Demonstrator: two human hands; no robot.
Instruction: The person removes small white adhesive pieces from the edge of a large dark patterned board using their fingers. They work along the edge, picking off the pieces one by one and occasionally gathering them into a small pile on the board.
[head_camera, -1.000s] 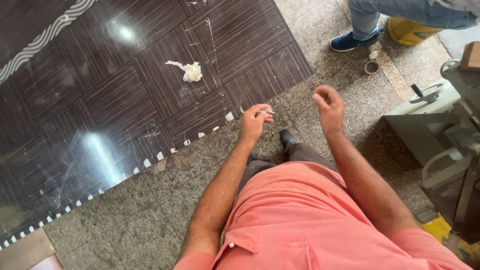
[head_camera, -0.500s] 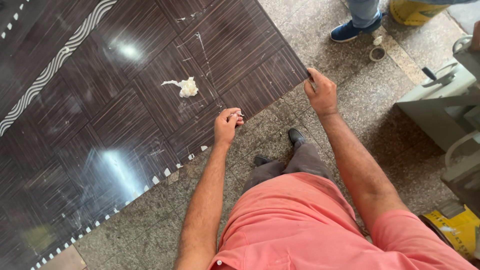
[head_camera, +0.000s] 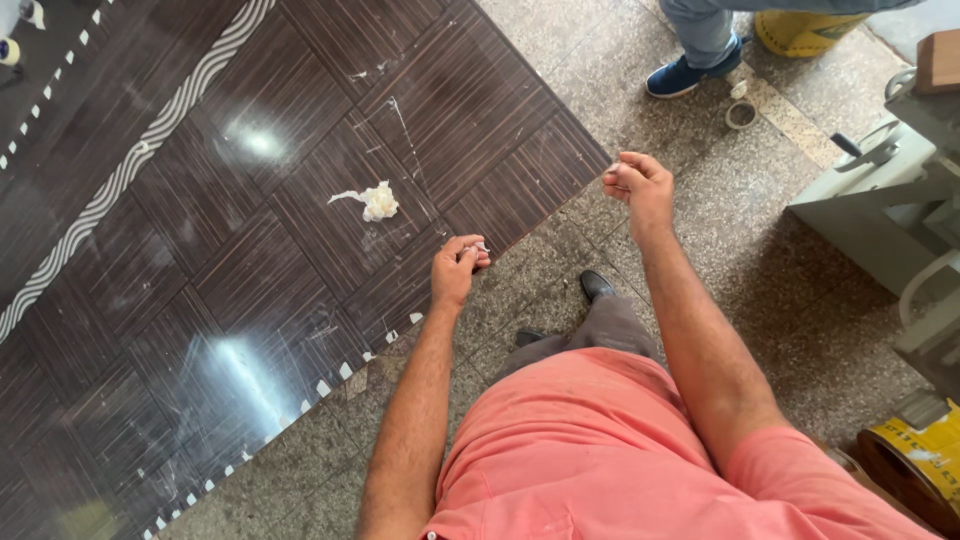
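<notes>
Left hand (head_camera: 456, 270): my fingers pinch something small and pale, maybe tape.
Right hand (head_camera: 637, 185): curled closed; contents unclear.
Panel (head_camera: 250, 200): glossy, dark, wood-grained.

Both bare arms extend forward and downward from the torso. The left hand (head_camera: 455, 272) is held lower and nearer the body, fingers curled inward, thumb and fingertips pinched together in a closed grip. The right hand (head_camera: 640, 185) is raised further forward, wrist slightly flexed, fingers folded into a loose fist. The hands are well apart. Both forearms are nearly straight.
</notes>
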